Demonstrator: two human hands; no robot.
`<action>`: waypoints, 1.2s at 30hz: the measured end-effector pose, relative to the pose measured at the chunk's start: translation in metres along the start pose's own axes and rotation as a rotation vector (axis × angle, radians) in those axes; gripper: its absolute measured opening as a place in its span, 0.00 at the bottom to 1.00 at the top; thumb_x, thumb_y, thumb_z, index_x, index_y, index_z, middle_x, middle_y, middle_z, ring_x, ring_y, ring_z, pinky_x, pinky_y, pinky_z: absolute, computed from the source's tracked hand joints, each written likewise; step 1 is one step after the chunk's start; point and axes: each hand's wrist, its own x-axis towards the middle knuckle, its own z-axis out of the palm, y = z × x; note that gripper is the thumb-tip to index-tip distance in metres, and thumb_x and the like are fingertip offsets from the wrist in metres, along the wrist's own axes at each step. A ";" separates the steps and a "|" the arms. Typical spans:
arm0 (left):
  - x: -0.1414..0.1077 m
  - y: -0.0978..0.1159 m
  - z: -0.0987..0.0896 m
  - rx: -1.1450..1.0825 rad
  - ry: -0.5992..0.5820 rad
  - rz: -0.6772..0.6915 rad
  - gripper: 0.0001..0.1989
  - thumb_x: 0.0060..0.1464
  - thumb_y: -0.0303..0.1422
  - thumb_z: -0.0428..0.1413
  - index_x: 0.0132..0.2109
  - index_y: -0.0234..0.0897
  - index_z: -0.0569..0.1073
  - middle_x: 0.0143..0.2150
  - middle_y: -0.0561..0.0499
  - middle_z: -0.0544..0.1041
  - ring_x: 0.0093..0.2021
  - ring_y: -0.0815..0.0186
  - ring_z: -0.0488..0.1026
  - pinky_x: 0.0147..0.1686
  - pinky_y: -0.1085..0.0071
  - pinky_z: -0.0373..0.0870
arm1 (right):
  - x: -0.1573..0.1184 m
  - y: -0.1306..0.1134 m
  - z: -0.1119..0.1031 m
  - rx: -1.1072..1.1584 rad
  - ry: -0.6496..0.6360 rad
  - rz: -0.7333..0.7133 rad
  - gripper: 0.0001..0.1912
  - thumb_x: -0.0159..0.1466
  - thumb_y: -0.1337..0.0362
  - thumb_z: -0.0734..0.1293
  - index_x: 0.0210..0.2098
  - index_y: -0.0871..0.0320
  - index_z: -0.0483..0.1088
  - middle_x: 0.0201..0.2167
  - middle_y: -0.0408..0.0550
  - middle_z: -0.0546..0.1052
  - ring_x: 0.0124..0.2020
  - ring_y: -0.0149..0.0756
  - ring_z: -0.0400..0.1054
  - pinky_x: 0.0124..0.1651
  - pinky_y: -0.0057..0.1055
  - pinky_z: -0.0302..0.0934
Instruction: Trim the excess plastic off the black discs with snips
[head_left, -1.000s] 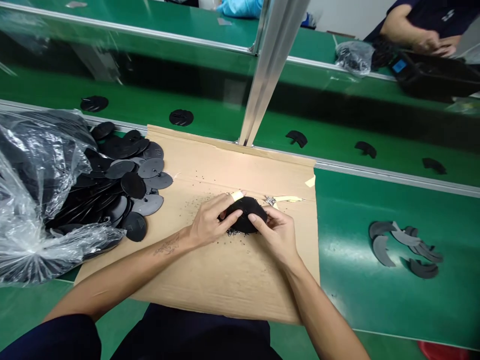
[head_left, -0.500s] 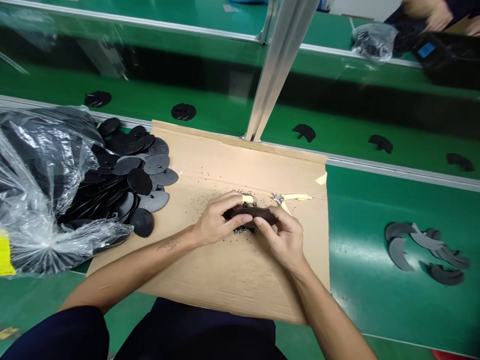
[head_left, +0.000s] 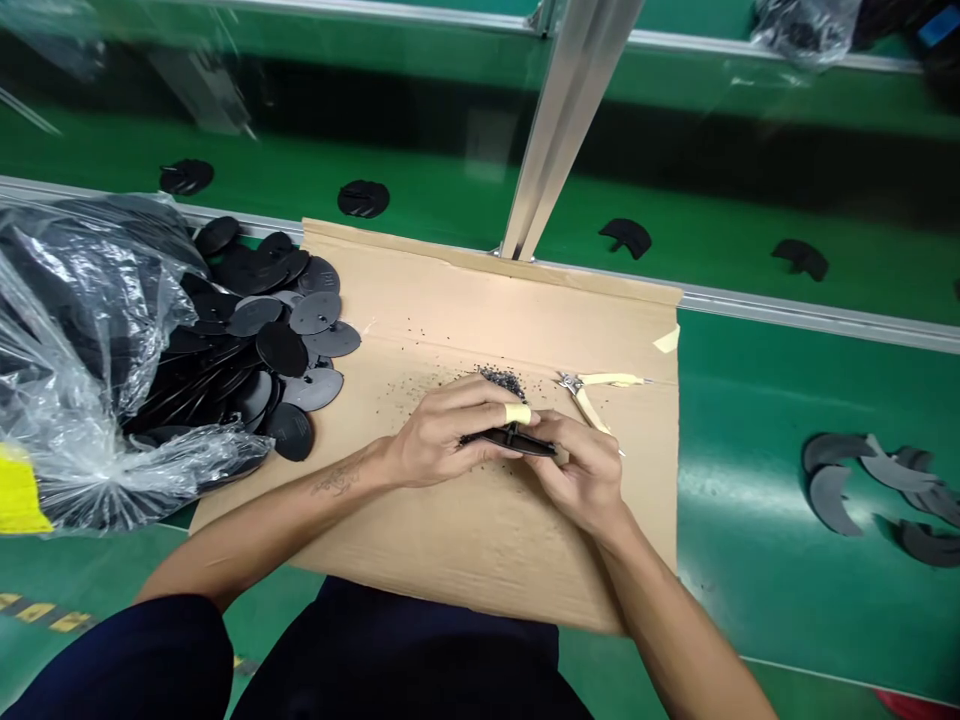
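Between my two hands is a black plastic part [head_left: 517, 440], seen nearly edge-on, so its full outline is hidden. My left hand [head_left: 442, 430] pinches its left side, with yellow tape wrapped round one finger. My right hand [head_left: 581, 465] grips the right side, its fingers curled. Just beyond the fingers lies a heap of tiny black bits [head_left: 504, 380] on a cardboard sheet [head_left: 420, 560]. A pair of side cutters [head_left: 592, 390] with pale yellow handles rests on the cardboard beyond my right hand, its jaws pointing left.
Left of the cardboard, black discs [head_left: 285, 350] spill from a clear plastic bag [head_left: 90, 380]. Grey and black curved pieces [head_left: 836, 495] lie on the green table at the right. A metal post [head_left: 566, 130] rises behind the cardboard. Further black parts [head_left: 364, 198] sit on the green surface beyond the rail.
The black part has been tilted in my hands and now shows thinner, more edge-on. The whole view has shifted slightly, and the co-worker's hands at upper right are out of sight.
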 end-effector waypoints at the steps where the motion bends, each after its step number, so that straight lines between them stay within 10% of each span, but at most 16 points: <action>1: 0.000 0.000 0.000 0.010 0.009 0.005 0.09 0.64 0.32 0.60 0.50 0.34 0.77 0.42 0.44 0.79 0.41 0.66 0.76 0.41 0.68 0.76 | 0.001 0.000 0.000 0.008 -0.002 -0.003 0.07 0.71 0.74 0.67 0.38 0.57 0.71 0.37 0.48 0.79 0.37 0.35 0.76 0.39 0.26 0.72; 25: -0.003 0.000 0.001 0.032 0.010 -0.007 0.14 0.66 0.36 0.58 0.56 0.35 0.75 0.44 0.44 0.79 0.44 0.65 0.76 0.43 0.67 0.77 | 0.003 0.001 -0.012 -0.017 -0.078 0.023 0.04 0.74 0.68 0.67 0.47 0.55 0.74 0.43 0.50 0.79 0.41 0.39 0.76 0.45 0.33 0.73; 30: -0.005 -0.006 -0.005 0.063 0.061 -0.162 0.14 0.65 0.34 0.59 0.55 0.35 0.76 0.43 0.47 0.79 0.41 0.69 0.77 0.40 0.73 0.77 | 0.010 0.012 -0.058 -0.516 -0.277 0.179 0.22 0.71 0.50 0.71 0.58 0.55 0.70 0.57 0.58 0.72 0.60 0.57 0.65 0.61 0.57 0.64; 36: -0.005 -0.011 -0.007 0.111 0.125 -0.262 0.11 0.62 0.35 0.62 0.47 0.32 0.78 0.41 0.46 0.81 0.39 0.69 0.78 0.40 0.74 0.77 | -0.001 0.033 -0.082 -0.817 -0.290 0.281 0.18 0.69 0.56 0.69 0.55 0.58 0.72 0.47 0.59 0.72 0.46 0.57 0.69 0.46 0.53 0.69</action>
